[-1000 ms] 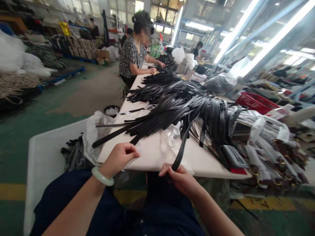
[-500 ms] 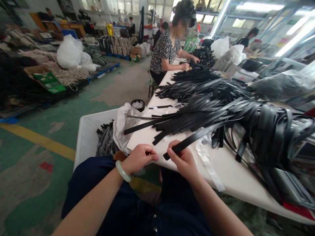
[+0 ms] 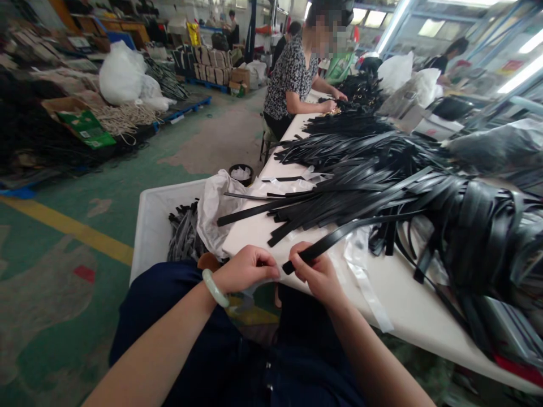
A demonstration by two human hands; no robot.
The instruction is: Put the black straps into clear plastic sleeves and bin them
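Note:
My right hand (image 3: pixel 320 277) pinches the end of a long flat black strap (image 3: pixel 339 236), which runs back over the table to the pile on the right. Just left of that end is my left hand (image 3: pixel 246 270), thumb and fingertips pressed together. Something thin and see-through seems to hang below it, too faint to name. A pale green bangle (image 3: pixel 214 288) circles the left wrist. Beyond both hands, many black straps (image 3: pixel 326 195) fan out across the white table (image 3: pixel 250 234). Beside my right hand a translucent whitish strip (image 3: pixel 367 291) droops over the table's edge.
A white bin (image 3: pixel 146 226) with dark strips and a crumpled white bag (image 3: pixel 218 212) stands left of the table. Farther along sits a co-worker (image 3: pixel 292 73), both hands at a dark pile. Thick strap coils (image 3: pixel 475 226) crowd the right side. Loaded pallets (image 3: pixel 182 113) line the left.
The view has tilted down and shifted slightly left. My left hand is a little closer to the strap's end. My right hand keeps its hold on the strap.

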